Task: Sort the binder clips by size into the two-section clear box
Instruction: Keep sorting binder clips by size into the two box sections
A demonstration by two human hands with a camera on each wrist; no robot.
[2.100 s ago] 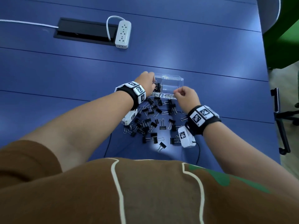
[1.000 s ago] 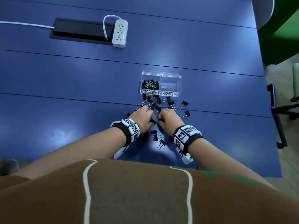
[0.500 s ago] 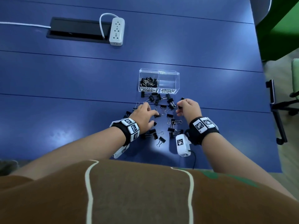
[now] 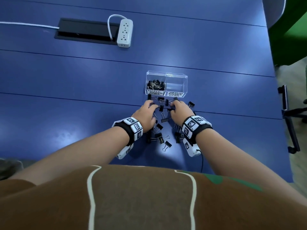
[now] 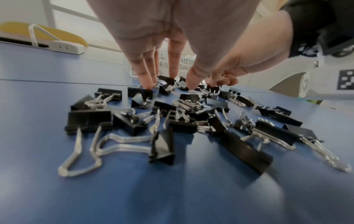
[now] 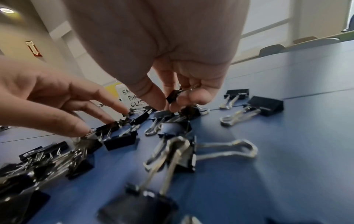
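Across the frame's middle, a blue worktop (image 4: 66, 77) carries the clear box (image 4: 166, 75), long axis left-right. Below it, binder clips (image 4: 159, 138) scatter. Right hand (image 4: 180, 112) pinches a small clip (image 6: 173, 95); left hand (image 4: 145, 116) fingers (image 5: 145, 75) extend, touching clips.

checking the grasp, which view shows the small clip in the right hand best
The right wrist view: the small clip sits close up, pinched in the right hand. In the head view the hand's back hides it. The left wrist view shows only a silver glint between distant fingers.
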